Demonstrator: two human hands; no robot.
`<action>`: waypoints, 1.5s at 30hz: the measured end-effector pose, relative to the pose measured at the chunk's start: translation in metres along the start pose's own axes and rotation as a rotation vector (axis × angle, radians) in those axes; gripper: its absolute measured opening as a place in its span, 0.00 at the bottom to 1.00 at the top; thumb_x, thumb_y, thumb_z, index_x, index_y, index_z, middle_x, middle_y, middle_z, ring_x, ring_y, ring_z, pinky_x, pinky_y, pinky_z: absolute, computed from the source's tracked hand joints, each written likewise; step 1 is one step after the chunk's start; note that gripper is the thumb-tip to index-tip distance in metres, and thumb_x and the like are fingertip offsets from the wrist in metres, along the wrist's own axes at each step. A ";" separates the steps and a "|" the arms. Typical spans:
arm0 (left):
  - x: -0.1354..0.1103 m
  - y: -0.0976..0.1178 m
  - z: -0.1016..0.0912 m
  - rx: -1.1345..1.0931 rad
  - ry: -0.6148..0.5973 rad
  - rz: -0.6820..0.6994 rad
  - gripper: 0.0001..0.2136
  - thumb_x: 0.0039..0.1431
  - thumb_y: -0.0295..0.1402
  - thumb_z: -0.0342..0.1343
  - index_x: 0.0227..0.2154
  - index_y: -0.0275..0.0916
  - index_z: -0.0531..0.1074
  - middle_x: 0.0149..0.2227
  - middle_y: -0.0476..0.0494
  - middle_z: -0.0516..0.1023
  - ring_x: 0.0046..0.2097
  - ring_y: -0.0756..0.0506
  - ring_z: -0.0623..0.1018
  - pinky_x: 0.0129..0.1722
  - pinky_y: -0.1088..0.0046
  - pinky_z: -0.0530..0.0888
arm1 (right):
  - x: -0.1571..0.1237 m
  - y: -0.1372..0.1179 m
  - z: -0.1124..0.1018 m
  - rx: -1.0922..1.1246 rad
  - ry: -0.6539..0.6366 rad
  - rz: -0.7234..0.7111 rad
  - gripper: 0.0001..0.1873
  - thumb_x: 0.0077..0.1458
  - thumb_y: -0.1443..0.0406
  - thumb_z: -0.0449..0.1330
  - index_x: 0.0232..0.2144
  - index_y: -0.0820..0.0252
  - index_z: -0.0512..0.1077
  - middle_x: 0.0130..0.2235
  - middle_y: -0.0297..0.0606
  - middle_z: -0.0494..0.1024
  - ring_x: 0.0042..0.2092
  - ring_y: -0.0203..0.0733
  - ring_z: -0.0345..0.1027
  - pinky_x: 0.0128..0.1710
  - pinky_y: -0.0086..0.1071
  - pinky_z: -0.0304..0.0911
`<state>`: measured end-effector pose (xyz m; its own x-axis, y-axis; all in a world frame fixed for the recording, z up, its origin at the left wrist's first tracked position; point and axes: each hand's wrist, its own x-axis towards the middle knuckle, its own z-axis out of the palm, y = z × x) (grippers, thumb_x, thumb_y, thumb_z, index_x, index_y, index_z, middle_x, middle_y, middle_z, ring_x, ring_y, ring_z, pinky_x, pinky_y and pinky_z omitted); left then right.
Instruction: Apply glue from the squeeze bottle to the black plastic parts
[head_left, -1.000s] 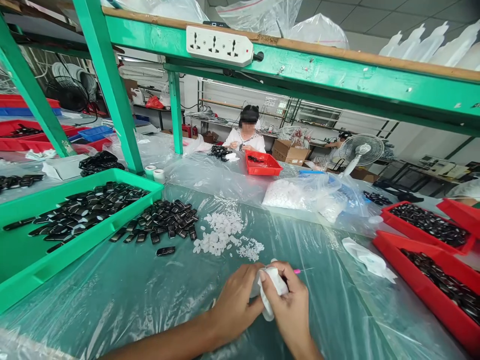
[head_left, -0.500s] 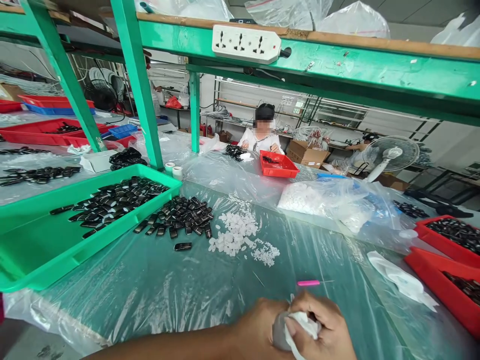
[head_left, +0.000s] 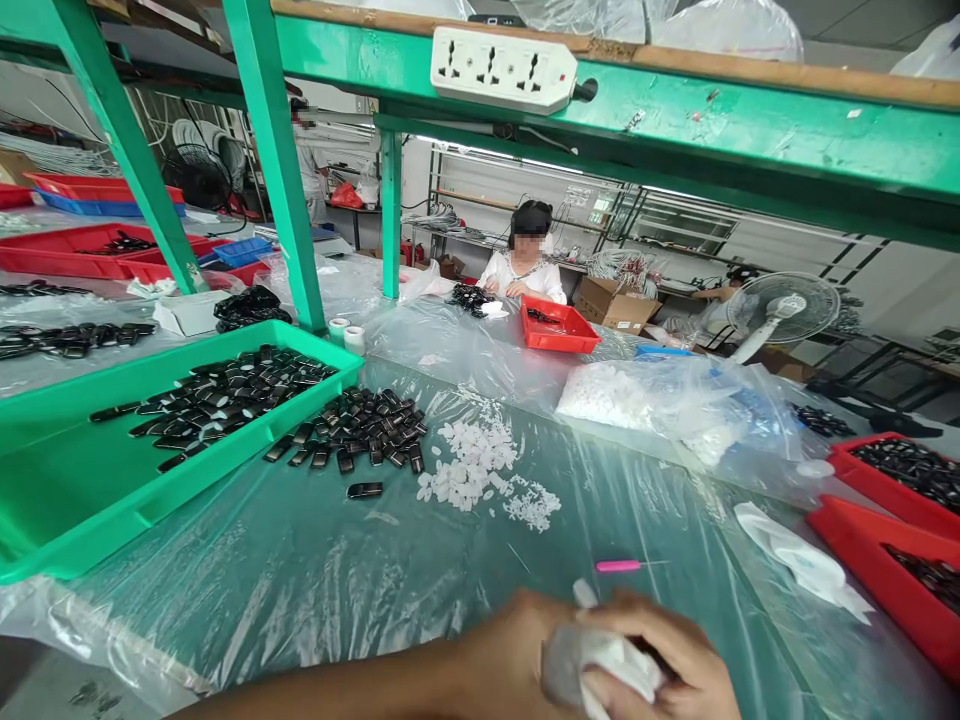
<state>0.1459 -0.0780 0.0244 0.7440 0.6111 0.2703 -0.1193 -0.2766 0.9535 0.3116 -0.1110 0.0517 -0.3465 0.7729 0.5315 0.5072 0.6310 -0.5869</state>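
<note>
At the front edge of the table my two hands meet. My right hand [head_left: 686,655] is closed on a crumpled white cloth or tissue [head_left: 626,665]. Against it my left hand [head_left: 517,645] is curled, its fingers mostly hidden, and what it grips I cannot make out. A greyish covering shows between the hands. Just above them pokes a small translucent white piece [head_left: 585,593]. Beyond lies a pink-handled needle tool [head_left: 619,566]. Farther off are a pile of white oval pieces [head_left: 469,470], smaller white bits [head_left: 532,503] and a heap of glossy black parts [head_left: 379,425].
A green tray [head_left: 161,510] with black parts stands at left. Red bins [head_left: 855,520] flank the right, near a white cloth [head_left: 802,560]. A plastic bag of white pieces [head_left: 607,395] lies behind. Across the table sits a co-worker [head_left: 525,270]. Overhead runs a green shelf beam [head_left: 697,110].
My hands have shifted slightly right, still together around the white cloth. The small translucent piece shows more clearly above them. The co-worker's hands have come closer together.
</note>
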 end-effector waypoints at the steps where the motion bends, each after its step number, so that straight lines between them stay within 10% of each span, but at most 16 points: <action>1: 0.002 0.001 -0.001 0.091 0.083 -0.006 0.06 0.43 0.28 0.55 0.23 0.37 0.61 0.23 0.53 0.60 0.25 0.53 0.61 0.23 0.79 0.57 | 0.002 0.000 0.002 -0.022 0.054 0.033 0.07 0.49 0.61 0.62 0.33 0.52 0.70 0.24 0.32 0.74 0.22 0.37 0.66 0.20 0.25 0.59; 4: 0.006 -0.002 -0.004 0.320 0.219 -0.040 0.07 0.42 0.28 0.57 0.22 0.37 0.62 0.24 0.52 0.62 0.26 0.51 0.64 0.24 0.78 0.59 | 0.005 0.001 0.009 -0.068 0.110 0.121 0.07 0.49 0.63 0.63 0.33 0.53 0.71 0.27 0.31 0.75 0.24 0.36 0.68 0.22 0.24 0.61; 14: 0.007 -0.009 -0.010 -0.070 -0.055 -0.076 0.06 0.39 0.29 0.55 0.22 0.35 0.63 0.23 0.52 0.59 0.26 0.52 0.60 0.22 0.79 0.57 | 0.009 0.001 0.000 0.043 -0.075 0.009 0.14 0.48 0.69 0.60 0.38 0.50 0.71 0.29 0.33 0.73 0.26 0.38 0.67 0.25 0.26 0.63; 20: 0.008 -0.007 -0.009 0.013 0.069 -0.042 0.06 0.37 0.25 0.52 0.21 0.36 0.60 0.22 0.54 0.59 0.25 0.53 0.59 0.20 0.80 0.55 | 0.009 0.006 0.001 0.104 0.072 0.106 0.15 0.44 0.66 0.66 0.37 0.52 0.71 0.30 0.33 0.75 0.26 0.38 0.68 0.23 0.26 0.63; 45: 0.008 -0.012 -0.011 0.114 0.056 -0.026 0.04 0.42 0.24 0.53 0.22 0.36 0.63 0.22 0.54 0.60 0.25 0.53 0.61 0.22 0.80 0.57 | 0.011 0.008 -0.008 0.046 -0.052 0.063 0.16 0.49 0.69 0.64 0.40 0.49 0.71 0.34 0.34 0.75 0.34 0.41 0.70 0.32 0.28 0.64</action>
<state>0.1461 -0.0611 0.0169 0.7078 0.6585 0.2558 -0.0229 -0.3405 0.9400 0.3183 -0.0977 0.0573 -0.3565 0.8126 0.4611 0.4931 0.5829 -0.6458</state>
